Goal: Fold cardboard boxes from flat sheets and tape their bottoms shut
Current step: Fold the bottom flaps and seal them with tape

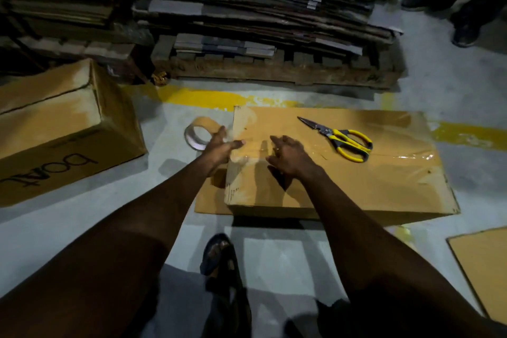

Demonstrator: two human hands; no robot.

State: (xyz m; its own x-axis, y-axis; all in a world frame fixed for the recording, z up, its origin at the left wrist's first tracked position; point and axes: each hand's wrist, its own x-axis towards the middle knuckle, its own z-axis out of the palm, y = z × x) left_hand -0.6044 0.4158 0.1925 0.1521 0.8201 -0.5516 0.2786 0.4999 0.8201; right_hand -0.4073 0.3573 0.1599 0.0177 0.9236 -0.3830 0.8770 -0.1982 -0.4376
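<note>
Box (343, 181), on the floor, risks a wrinkled or lifting tape (408, 157) end if the left hand (220, 145), fingers straight over its left edge, and right hand (288, 158), fingers spread on the seam, press unevenly; it looks tan, closed, glossy-taped.

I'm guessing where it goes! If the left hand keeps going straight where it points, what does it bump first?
Probably the tape roll, just beyond the left hand, off the left end of the box. Depth is unclear; they may already touch.
</note>
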